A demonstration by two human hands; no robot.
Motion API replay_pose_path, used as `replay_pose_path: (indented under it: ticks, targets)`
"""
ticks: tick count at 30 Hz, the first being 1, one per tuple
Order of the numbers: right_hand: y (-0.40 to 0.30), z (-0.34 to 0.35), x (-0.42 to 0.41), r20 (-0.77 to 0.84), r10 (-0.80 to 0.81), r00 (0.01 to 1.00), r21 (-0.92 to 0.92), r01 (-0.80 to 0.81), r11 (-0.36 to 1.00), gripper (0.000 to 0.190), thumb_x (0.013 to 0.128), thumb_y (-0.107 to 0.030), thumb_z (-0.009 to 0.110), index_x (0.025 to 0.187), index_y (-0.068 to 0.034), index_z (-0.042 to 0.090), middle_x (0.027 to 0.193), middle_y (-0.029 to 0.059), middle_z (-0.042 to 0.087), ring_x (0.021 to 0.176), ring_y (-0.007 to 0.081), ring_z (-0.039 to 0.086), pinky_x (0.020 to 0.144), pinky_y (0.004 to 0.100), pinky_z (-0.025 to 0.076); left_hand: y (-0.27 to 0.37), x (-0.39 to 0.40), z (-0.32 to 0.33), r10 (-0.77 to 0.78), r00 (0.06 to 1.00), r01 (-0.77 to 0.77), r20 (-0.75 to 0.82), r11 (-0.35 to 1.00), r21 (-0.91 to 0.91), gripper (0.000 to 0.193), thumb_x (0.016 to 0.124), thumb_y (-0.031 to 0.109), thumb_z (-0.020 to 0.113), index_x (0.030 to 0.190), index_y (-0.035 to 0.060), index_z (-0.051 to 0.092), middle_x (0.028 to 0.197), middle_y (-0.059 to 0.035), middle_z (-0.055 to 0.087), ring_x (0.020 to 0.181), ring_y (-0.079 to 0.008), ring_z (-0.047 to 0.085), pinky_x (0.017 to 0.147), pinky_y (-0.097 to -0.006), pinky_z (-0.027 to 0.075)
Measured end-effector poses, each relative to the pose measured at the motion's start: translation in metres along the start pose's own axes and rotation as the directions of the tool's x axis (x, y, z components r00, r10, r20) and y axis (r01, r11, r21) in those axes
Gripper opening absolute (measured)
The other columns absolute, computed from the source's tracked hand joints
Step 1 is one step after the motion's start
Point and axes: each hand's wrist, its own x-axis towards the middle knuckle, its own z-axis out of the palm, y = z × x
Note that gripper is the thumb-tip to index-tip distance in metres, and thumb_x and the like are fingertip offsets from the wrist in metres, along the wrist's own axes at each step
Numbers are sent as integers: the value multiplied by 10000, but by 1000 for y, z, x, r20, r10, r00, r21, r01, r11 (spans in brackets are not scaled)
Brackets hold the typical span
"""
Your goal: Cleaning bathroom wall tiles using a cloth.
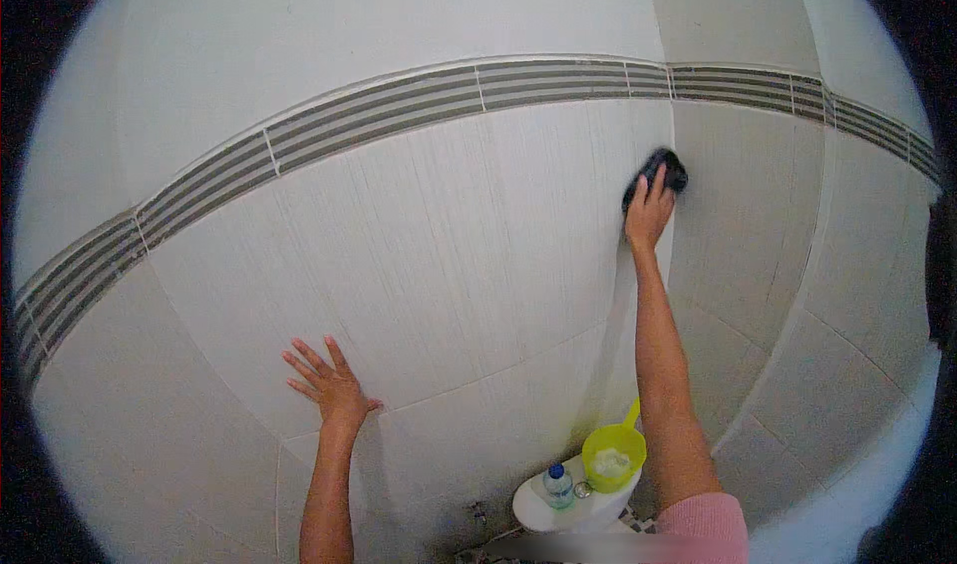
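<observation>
My right hand (649, 216) presses a black scrubbing pad or brush (671, 169) against the white tiled wall (478, 250), close to the inner corner and below the striped border. Its exact kind is hard to tell. Lower down on the left, my left hand (333, 388) rests on the same wall with its fingers spread and nothing in it. Both arms reach up from the bottom of the view, the right one in a pink sleeve.
Below, a white toilet cistern lid (532, 510) carries a clear plastic bottle (558, 487) with a blue cap and a yellow-green dipper (598, 444) holding whitish foam. A flush button (583, 490) sits between them. A small metal valve (478, 513) juts from the wall. A striped tile border (374, 126) runs across the walls.
</observation>
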Motion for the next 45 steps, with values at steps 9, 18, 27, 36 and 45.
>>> replay_pose_path:
  ticks: [9,18,27,36,45]
  targets:
    - [60,-18,-116,-31,651,758,-186,-644,742,546,920,-416,377,1379,-124,325,1192,254,476,1094,407,438,961,466,304,8,4,7,39,998,-43,-58,997,-70,1528,341,380,903,1408,115,-158,1373,-316,-286,1249,-564,-200,878,-782,43]
    - [-186,-43,-152,167,-653,739,411,550,727,446,741,-403,616,1084,-120,591,1313,259,382,1286,430,263,1038,574,143,7,1,-8,-61,998,61,23,998,-20,1445,374,364,901,1429,100,-51,1399,-305,-243,1276,-526,-199,865,-782,124]
    - [-99,-7,6,79,-412,908,170,395,903,466,829,-359,521,1113,9,551,1261,258,417,1196,410,356,1030,530,205,3,-4,2,-29,999,26,-26,995,-97,1450,402,305,895,1424,160,-122,1401,-267,-278,1276,-515,-208,871,-788,52]
    - [91,-29,-140,81,218,972,-25,-217,976,500,930,-263,410,1347,2,335,1341,228,389,1213,393,364,1015,458,257,2,-1,9,-7,998,3,-66,998,-56,1452,376,318,900,1425,109,-81,1392,-315,-247,1263,-539,-213,855,-791,94]
    - [-34,-34,-230,-8,277,961,-30,-277,960,539,923,-341,441,1376,-71,331,1189,286,447,1030,404,440,923,467,310,14,2,-12,-55,987,66,154,996,-64,1376,463,324,879,1433,191,-88,1401,-284,-263,1260,-555,-193,838,-806,87]
